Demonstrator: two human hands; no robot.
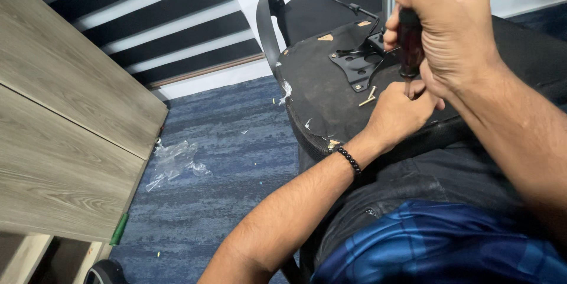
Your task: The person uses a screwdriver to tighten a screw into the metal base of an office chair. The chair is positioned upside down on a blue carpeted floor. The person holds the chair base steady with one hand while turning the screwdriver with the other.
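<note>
Dark-handled screwdriver (pixel 409 41) in clenched right hand (pixel 455 24) grip; left hand (pixel 398 112) pinches shaft; loose screws (pixel 368 97), bracket (pixel 359 62) beside.

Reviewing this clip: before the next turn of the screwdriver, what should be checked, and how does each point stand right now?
1. Right hand gripping the screwdriver handle: ok, fist closed around it.
2. Left hand steadying near the tip: ok, fingers sit at the shaft's lower end.
3. Tip seated in a screw: cannot tell, the hands hide it.
4. Spare screws within reach: ok, two lie loose on the seat underside.
5. Black metal bracket flat on the seat: cannot tell, partly hidden.
6. Seat supported: ok, it rests across the person's lap.
</note>
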